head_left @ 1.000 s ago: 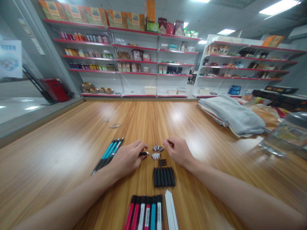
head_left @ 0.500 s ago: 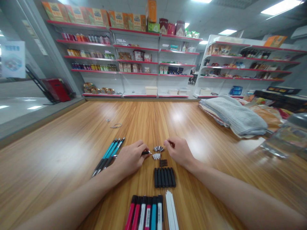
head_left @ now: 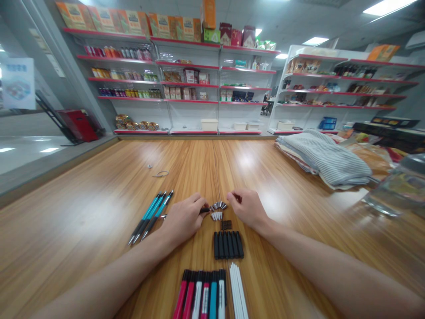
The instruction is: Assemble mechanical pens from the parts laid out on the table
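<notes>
Pen with slim black front section (head_left: 205, 210): pinched in left hand (head_left: 184, 217), front end at fanned silver metal cones (head_left: 219, 205) | right hand (head_left: 248, 209): fingers curled beside cones, contents cannot be told | three turquoise-and-black pens (head_left: 151, 215): left of left hand, on brown wood-grain table (head_left: 96, 199)

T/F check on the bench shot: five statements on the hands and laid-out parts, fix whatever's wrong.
1. The left hand holds a dark pen piece. True.
2. The right hand lies on the striped cloth. False: it is beside the small metal cones.
3. The white rods lie to the right of the coloured barrels. True.
4. The teal pens lie between the two hands. False: they lie left of the left hand.
5. The black sleeves lie side by side in a row. True.
</notes>
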Motion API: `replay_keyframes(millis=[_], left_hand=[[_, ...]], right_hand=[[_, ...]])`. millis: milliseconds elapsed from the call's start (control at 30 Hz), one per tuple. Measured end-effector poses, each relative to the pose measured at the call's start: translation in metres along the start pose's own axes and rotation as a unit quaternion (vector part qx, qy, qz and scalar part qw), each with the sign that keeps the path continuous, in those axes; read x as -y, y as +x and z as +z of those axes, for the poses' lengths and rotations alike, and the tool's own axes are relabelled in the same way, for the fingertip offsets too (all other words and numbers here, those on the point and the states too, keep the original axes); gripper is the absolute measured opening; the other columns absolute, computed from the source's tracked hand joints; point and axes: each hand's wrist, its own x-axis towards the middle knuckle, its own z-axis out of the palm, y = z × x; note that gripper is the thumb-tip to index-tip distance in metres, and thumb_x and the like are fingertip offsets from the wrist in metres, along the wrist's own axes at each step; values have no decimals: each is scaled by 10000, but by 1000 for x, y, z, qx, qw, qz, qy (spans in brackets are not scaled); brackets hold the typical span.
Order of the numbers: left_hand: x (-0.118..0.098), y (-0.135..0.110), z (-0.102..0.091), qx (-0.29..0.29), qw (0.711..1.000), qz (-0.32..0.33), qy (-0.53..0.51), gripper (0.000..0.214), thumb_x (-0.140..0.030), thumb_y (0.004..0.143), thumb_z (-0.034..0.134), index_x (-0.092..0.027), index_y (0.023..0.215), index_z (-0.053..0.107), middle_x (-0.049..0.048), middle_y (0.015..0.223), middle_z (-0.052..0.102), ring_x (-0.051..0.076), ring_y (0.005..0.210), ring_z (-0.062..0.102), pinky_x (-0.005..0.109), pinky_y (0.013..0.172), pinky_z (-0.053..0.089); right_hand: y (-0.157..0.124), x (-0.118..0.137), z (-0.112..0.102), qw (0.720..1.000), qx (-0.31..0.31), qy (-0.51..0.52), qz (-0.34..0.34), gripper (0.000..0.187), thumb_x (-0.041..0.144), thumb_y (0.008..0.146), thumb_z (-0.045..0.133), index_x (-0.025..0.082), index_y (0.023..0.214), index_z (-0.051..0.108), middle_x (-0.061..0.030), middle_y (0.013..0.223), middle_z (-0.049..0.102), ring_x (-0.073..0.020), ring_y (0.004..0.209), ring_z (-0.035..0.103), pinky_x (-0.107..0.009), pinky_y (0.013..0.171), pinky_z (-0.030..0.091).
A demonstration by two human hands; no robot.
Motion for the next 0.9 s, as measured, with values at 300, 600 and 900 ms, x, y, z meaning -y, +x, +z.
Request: replay_keyframes(millis=[300,600,900], left_hand=[[-1,-1,-1,4,1000,13,-1,119,-235,897,487,-198,905,600,43,919,606,170,840,604,271,735,444],[-1,-2,-3,8,999,45,-12,212,-157,870,460,-224,972,633,33,905,593,165,844,598,271,738,447],[1,-5,-1,12,997,70,-23,303,-140,833,487,-266,1043,664,27,902,601,156,802,601,270,701,455]], right_hand=[[1,-1,0,1000,3,1,2,343,300,897,467,162,604,581,-1,585,574,-100,541,464,-234,537,274],[0,0,0,1000,2,-7,-1,361,315,904,460,166,591,562,-3,587,570,-103,549,469,-233,541,284],[0,-1,0,1000,4,-6,1,357,306,896,470,166,578,555,2,576,568,-99,533,461,-235,535,277]])
